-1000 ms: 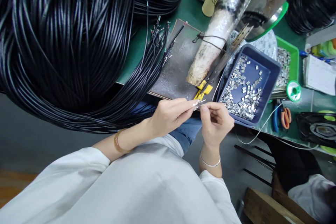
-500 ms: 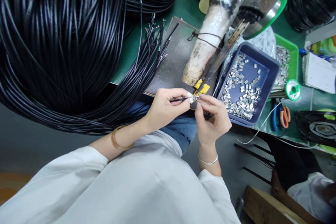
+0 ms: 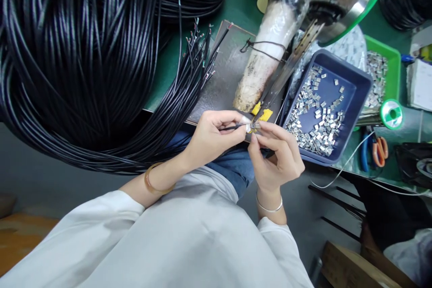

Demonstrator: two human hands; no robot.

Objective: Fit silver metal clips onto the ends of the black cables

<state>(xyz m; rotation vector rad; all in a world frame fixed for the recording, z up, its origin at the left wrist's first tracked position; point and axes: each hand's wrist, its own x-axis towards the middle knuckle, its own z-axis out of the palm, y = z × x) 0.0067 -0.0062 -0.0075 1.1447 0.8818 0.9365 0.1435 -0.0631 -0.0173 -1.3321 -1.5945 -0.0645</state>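
Observation:
Between thumb and fingers, my left hand (image 3: 216, 137) pinches a black cable (image 3: 232, 128) close to its end, with something white at the fingertips. My right hand (image 3: 278, 153) has its thumb and fingers together at a small metal piece (image 3: 255, 125) by the cable's end; the fingertips partly hide it. Just beyond my fingers are yellow-wrapped tips (image 3: 265, 114) below a metal tool bar (image 3: 286, 67). Right of my right hand stands a dark blue tray (image 3: 351, 76) with many small metal clips (image 3: 320, 135).
Black cable coils (image 3: 77, 63) fill the left, with loose cable ends (image 3: 199, 54) near a dark board (image 3: 224, 72). A wrapped white cylinder (image 3: 259, 58) leans over the board. Farther right are a green tray (image 3: 393, 67), a solder spool (image 3: 391, 114), orange-handled scissors (image 3: 380, 151) and part of a seated person (image 3: 388, 216).
The view has shifted slightly, so the trays and spool appear farther right. My right hand's fingers have moved a little at the metal piece; my left hand keeps its pinch on the cable.

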